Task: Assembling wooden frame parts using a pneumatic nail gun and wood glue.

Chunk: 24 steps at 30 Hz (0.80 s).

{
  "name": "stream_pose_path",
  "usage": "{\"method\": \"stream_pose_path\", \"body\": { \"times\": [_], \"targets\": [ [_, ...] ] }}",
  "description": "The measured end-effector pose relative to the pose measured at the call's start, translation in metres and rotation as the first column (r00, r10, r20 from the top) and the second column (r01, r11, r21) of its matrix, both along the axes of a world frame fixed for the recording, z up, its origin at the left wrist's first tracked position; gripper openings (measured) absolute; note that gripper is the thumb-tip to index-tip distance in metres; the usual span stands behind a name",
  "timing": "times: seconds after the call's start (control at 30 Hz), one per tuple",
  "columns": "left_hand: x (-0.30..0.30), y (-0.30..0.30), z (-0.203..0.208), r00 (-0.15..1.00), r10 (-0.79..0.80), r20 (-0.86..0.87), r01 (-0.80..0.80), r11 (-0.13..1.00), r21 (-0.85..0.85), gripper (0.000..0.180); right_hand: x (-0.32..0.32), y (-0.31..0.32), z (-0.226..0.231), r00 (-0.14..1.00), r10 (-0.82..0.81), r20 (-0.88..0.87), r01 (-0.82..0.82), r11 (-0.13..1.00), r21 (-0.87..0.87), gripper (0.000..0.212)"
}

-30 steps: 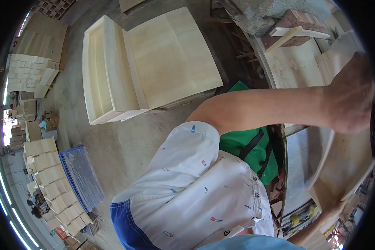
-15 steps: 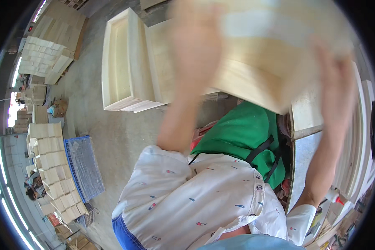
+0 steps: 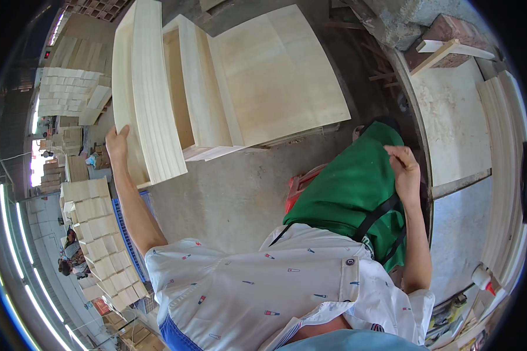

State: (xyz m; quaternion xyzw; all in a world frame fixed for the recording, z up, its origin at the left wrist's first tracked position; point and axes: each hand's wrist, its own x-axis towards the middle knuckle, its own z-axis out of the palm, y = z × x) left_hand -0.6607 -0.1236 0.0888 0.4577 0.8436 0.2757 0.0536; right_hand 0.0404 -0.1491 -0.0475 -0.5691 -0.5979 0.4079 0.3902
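Observation:
My left hand [image 3: 118,145] grips the near left edge of a pale wooden box [image 3: 157,96], its fingers partly hidden behind the edge. The box stands on its side at the upper left, close beside another wooden box [image 3: 200,88]. To the right of these lies a broad, flat wooden panel [image 3: 281,76]. My right hand [image 3: 405,169] hangs over the green apron [image 3: 351,169], by the worktable's edge. Its fingers are loosely bent and apart, with nothing visible in them.
At the right, a worktable bears a pale board [image 3: 451,123], long white strips [image 3: 500,158] and a white bottle with a red tip [image 3: 483,278]. A red stool [image 3: 301,184] stands under me. Stacked wooden boxes [image 3: 99,240] and a seated person [image 3: 73,254] are at the far left.
The wooden box, earlier blurred between both hands at the upper right, has swung over to the left. My right hand has let go of it and dropped back near the apron.

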Motion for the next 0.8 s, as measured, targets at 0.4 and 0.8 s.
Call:
{"method": "stream_pose_path", "body": {
  "times": [0.4,0.8],
  "targets": [
    [-0.026,0.057,-0.035,0.995,0.043,-0.085,-0.054,0.989,-0.139,0.035,0.033,-0.063,-0.045,0.963,-0.259,-0.069,0.233,0.937,-0.261,0.027],
    [-0.059,0.066,-0.044,0.975,0.063,-0.212,-0.092,0.987,-0.131,0.043,0.033,-0.074,-0.057,0.934,-0.331,-0.134,0.267,0.897,-0.352,0.025]
  ]
}}
